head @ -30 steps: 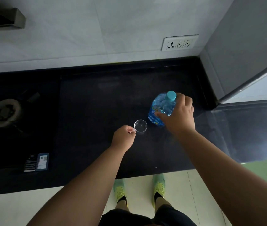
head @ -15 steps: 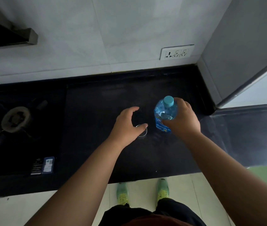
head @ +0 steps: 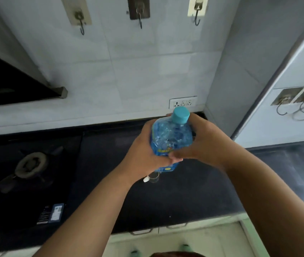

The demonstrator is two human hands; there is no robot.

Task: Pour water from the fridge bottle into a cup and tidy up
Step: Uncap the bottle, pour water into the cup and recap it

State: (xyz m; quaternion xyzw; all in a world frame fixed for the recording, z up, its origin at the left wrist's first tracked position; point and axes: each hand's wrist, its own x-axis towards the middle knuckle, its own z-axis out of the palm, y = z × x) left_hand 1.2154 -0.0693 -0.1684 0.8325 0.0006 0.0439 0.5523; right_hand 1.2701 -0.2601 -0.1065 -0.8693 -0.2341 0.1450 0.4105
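Observation:
A blue plastic water bottle (head: 171, 138) with a teal cap is lifted above the black countertop (head: 184, 197), cap still on. My left hand (head: 142, 156) grips its left side and my right hand (head: 201, 141) grips its right side, thumbs meeting at the front over the label. A small clear cup (head: 155, 177) stands on the counter just below the bottle, mostly hidden behind my left wrist and the bottle's base.
A gas burner (head: 30, 165) sits on the dark hob at the left. A wall socket (head: 182, 102) is behind the bottle, hooks hang on the tiled wall, and a grey fridge side (head: 240, 71) rises at the right.
My left hand left the cup and took hold of the bottle's side. The bottle has risen off the counter toward the camera, and the view has tilted upward.

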